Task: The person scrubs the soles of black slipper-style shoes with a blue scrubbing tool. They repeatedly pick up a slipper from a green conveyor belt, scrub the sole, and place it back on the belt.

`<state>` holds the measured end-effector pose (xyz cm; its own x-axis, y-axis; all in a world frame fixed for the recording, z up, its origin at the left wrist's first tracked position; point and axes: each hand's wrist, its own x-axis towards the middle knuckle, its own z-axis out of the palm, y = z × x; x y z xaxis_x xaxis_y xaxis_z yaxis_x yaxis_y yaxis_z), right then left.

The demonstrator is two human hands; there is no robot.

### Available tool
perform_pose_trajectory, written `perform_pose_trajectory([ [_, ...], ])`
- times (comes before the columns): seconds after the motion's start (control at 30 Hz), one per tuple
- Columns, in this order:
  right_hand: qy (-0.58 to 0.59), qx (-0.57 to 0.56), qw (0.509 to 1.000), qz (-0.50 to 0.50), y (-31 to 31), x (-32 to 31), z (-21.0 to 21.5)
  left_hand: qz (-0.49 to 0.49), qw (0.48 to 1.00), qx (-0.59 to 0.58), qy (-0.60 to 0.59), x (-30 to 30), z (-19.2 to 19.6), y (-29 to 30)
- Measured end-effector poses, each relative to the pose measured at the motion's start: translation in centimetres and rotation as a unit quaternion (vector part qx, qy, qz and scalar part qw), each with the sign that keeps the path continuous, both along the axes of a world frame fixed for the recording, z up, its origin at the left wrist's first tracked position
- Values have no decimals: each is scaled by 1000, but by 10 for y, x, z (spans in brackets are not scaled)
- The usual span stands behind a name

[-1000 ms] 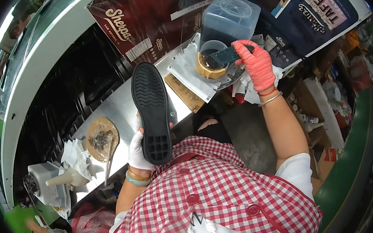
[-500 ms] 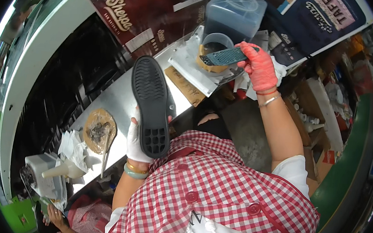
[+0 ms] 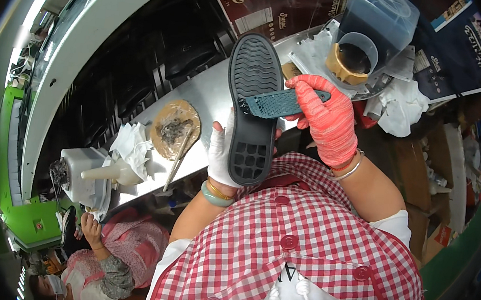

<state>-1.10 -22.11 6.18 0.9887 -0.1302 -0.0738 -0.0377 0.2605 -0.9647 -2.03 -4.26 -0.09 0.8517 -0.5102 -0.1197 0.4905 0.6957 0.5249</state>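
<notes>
My left hand (image 3: 220, 158), in a white fingertip-free glove, grips a black shoe sole (image 3: 254, 79) at its heel end, holding it tread up. In a pinkish-red glove, my right hand (image 3: 331, 123) pinches a flat teal brush (image 3: 282, 104) with a textured handle. The brush's dark tip lies against the sole's middle, just below the wavy tread. Right of the sole's toe stands a clear cup (image 3: 353, 59) of dark liquid, wrapped low down in tan tape.
A translucent jug (image 3: 383, 25) stands behind the cup. Along the metal bench (image 3: 199, 97) lie a round tan pad (image 3: 163, 142) with a stick, crumpled white paper (image 3: 132, 146) and a pale nozzle bottle (image 3: 105, 173). A co-worker's hand (image 3: 92, 231) is at lower left.
My right hand has brought the brush from the cup leftward and down onto the sole. The head view has shifted, so the bench things appear farther right.
</notes>
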Motion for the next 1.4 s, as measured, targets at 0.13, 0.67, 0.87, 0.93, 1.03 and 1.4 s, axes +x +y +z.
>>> perform_pose_trajectory([
  [0.13,15,-6,1000,8,2,1,2,-3,1000,-6,-12,0,4,-1],
  [0.67,27,-44,998,35,14,-27,13,46,994,-86,54,16,5,-3],
  [0.87,15,-75,996,48,15,-38,17,-12,972,-225,74,18,4,-3],
  [0.93,7,-86,995,49,16,-42,22,-31,966,-244,76,19,0,-1],
  [1.03,5,-107,992,66,16,-45,25,-16,967,-244,77,17,4,-2],
  [1.4,-48,-110,975,188,3,-43,21,-49,993,-75,72,13,3,3],
])
